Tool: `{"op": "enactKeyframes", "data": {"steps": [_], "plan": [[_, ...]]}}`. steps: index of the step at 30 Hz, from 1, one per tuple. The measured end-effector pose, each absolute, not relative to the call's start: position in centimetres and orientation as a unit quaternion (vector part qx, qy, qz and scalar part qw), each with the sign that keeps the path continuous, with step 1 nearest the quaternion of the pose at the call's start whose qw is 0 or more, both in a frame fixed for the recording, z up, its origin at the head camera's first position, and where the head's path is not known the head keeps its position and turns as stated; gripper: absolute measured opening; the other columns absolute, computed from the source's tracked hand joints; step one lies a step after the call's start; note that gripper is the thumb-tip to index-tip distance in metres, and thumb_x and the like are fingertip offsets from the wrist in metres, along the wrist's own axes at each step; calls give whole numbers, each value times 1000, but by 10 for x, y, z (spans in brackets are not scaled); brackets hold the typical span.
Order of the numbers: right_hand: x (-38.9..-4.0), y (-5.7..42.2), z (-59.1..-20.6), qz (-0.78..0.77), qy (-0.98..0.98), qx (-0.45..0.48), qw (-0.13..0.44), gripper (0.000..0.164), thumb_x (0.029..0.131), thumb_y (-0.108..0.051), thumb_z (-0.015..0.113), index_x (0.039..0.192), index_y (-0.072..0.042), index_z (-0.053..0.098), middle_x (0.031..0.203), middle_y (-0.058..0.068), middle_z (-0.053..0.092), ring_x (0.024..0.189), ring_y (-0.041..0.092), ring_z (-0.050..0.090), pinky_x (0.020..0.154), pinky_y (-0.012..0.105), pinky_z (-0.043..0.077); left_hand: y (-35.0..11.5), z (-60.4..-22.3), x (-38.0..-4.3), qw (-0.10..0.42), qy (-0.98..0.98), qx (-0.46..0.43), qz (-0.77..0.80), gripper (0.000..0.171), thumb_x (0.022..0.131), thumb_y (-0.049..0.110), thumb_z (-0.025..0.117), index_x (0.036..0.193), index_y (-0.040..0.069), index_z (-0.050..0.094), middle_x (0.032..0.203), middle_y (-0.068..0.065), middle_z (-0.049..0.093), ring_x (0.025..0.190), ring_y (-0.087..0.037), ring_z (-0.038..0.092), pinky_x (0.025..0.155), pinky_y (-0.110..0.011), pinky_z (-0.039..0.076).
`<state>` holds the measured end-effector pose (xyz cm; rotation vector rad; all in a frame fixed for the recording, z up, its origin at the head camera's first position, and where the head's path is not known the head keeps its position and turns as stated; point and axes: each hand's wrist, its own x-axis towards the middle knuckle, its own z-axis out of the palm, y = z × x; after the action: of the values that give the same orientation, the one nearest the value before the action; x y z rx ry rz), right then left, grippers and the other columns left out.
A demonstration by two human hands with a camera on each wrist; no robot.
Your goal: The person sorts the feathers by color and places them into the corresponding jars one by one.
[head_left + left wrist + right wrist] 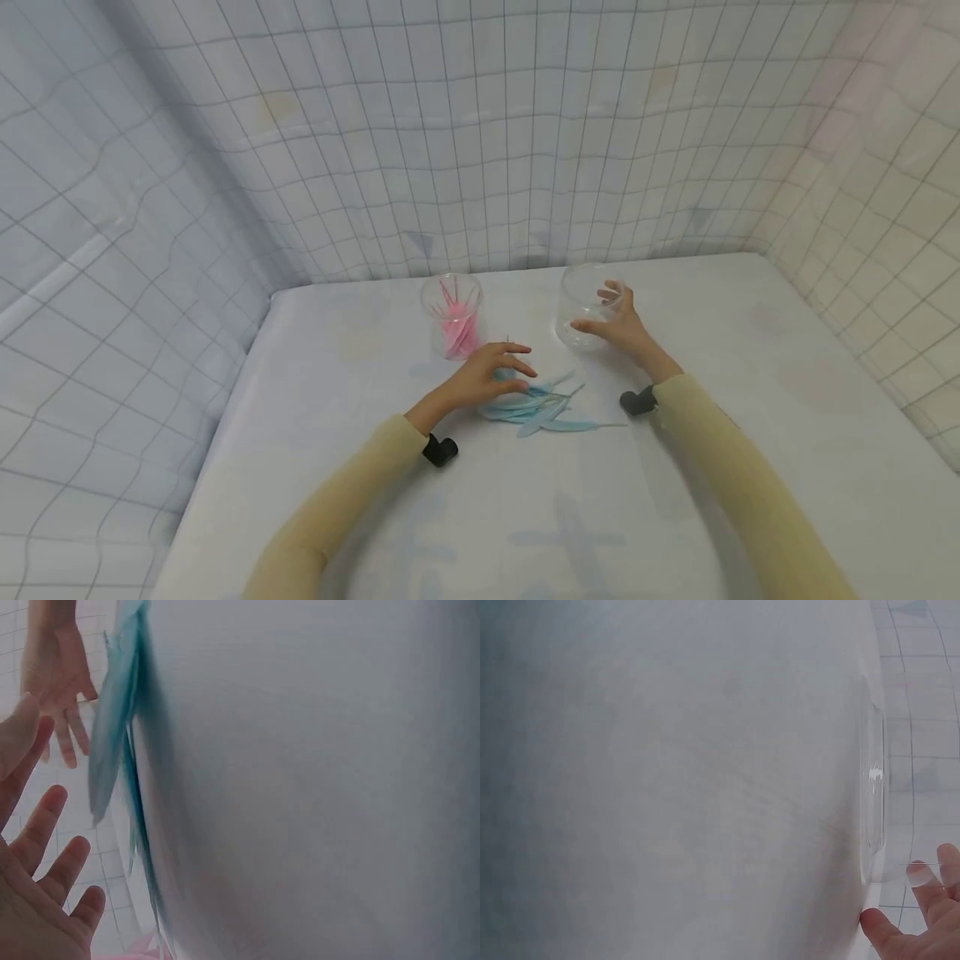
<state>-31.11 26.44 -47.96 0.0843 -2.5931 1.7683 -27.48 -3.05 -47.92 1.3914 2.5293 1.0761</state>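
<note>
Several light blue feathers (546,412) with thin stems lie in a loose pile on the table. My left hand (489,377) is over the left end of that pile, fingers extended and nothing between them; the left wrist view shows them spread beside the blue feathers (116,727). A clear round jar (572,298) stands upright behind the pile to the right, with no contents visible in it. Around its right side is my right hand (622,327), thumb in front and fingers beyond. In the right wrist view its fingertips are close by the clear wall.
A second clear jar (429,304) stands at the back left, with several pink feathers (460,329) in it, stems up. White cloth walls with a dark grid (480,150) rise behind the table (525,517) and on both sides.
</note>
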Motion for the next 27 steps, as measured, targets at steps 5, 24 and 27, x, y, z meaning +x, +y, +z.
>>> {"op": "enactKeyframes", "data": {"steps": [5,24,27], "plan": [[-310,264,-481,562,-826,27,2,108,72,-42,82,146,-15,9,149,15,25,135,34,24,106,51,23,-25,-487,-281,35,842,449,296,16,85,22,73,99,15,76,137,-13,49,131,-33,35,106,-47,24],[-310,264,-478,557,-830,31,4,106,74,-39,81,147,-14,7,150,15,24,135,34,23,106,51,23,-20,-493,-286,58,872,448,187,8,89,27,69,88,20,65,143,-9,41,138,-36,19,109,-52,9],[-309,264,-478,555,-832,27,5,105,74,-39,81,146,-14,8,150,15,25,135,34,23,106,51,22,-20,-492,-284,56,868,458,183,8,92,26,64,92,17,64,143,-11,40,139,-36,17,109,-52,7]]}}
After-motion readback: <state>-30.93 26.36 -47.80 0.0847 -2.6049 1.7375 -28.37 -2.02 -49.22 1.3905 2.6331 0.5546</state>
